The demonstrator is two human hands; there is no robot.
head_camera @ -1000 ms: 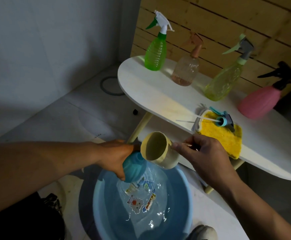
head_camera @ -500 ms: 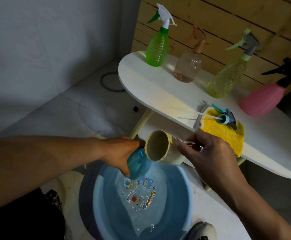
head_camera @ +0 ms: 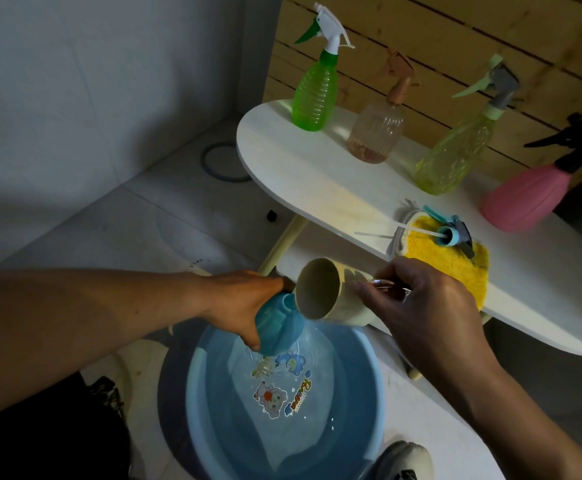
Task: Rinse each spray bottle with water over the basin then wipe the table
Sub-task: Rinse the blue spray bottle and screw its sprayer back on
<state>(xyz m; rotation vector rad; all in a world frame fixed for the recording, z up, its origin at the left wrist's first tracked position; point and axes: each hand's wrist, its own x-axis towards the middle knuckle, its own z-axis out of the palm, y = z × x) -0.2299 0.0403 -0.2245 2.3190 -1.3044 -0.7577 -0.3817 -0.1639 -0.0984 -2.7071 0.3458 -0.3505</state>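
My left hand [head_camera: 244, 303] grips a teal spray bottle [head_camera: 279, 327] with its head off, tilted over the blue basin [head_camera: 362, 403] of water. My right hand [head_camera: 417, 306] holds a beige cup [head_camera: 327, 292] by its handle, tipped on its side with the mouth against the bottle's neck; water runs down into the basin. The teal spray head [head_camera: 450, 233] lies on a yellow cloth [head_camera: 449, 265] on the white table [head_camera: 310, 174]. Behind stand a green bottle [head_camera: 313, 95], a clear brownish bottle [head_camera: 376, 133], a yellow-green bottle [head_camera: 455, 157] and a pink bottle [head_camera: 525, 195].
The basin sits on the tiled floor in front of the table, whose pale leg [head_camera: 282, 244] comes down just behind my left hand. A wooden slat wall [head_camera: 455, 39] backs the table. A shoe [head_camera: 403, 459] is beside the basin's right rim.
The cup has tipped further and stays against the teal bottle's neck. Both hands have stayed over the basin; the water surface now shows a stream falling by the bottle.
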